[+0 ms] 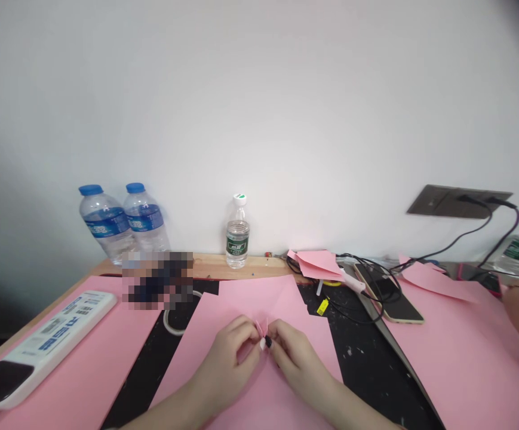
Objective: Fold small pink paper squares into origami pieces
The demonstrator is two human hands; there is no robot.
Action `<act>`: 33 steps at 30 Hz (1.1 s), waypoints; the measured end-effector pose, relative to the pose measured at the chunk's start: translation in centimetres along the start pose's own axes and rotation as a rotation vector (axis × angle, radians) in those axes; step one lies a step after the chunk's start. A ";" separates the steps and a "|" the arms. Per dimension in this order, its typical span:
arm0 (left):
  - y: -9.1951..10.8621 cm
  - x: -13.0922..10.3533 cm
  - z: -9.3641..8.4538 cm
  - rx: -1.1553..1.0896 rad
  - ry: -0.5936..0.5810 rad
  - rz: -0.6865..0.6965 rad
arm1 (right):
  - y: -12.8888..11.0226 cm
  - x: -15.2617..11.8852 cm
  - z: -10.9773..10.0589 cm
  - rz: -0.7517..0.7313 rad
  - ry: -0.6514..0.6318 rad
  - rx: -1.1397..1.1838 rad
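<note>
Mat [367,358], black, under pink sheets [259,295]; pale wall [259,89] behind; both hands [291,348] pinching small folded pink paper [264,328]

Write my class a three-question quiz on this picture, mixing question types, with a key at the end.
1. What do the left hand and right hand hold between them?
2. True or false: the white-capped bottle stands to the right of the two blue-capped bottles.
3. The pale-edged phone lies: A) left of the left hand; B) between those hands; C) right of the right hand.

Key: 1. a small piece of pink paper; 2. true; 3. C.
</note>
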State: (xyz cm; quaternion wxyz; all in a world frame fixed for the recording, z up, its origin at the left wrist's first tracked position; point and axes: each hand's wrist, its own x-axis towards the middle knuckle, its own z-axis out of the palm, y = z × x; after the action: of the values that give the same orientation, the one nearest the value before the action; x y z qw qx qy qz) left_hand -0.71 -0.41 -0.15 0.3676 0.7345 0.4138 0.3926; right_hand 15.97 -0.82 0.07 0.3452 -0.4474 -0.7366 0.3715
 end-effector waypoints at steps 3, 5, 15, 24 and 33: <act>0.2 0.0 0.0 0.014 -0.013 -0.009 | 0.0 -0.1 0.1 -0.023 -0.005 -0.050; 0.2 -0.1 -0.1 0.027 -0.027 -0.014 | 0.0 -0.1 0.1 -0.027 -0.007 -0.072; 0.3 -0.3 -0.1 0.069 -0.088 -0.069 | 0.0 -0.2 0.0 -0.011 -0.073 -0.070; 0.2 -0.5 0.2 0.094 -0.152 -0.129 | -0.1 -0.3 0.1 -0.033 -0.063 -0.058; 0.6 -0.6 0.0 0.104 -0.149 -0.108 | -0.1 -0.5 0.0 -0.016 -0.068 -0.015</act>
State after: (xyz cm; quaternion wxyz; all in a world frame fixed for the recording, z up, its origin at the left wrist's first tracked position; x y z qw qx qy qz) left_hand -0.74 -1.15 0.17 0.3794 0.7565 0.4441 0.2943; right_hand 16.10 -1.26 0.03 0.3197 -0.4313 -0.7543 0.3780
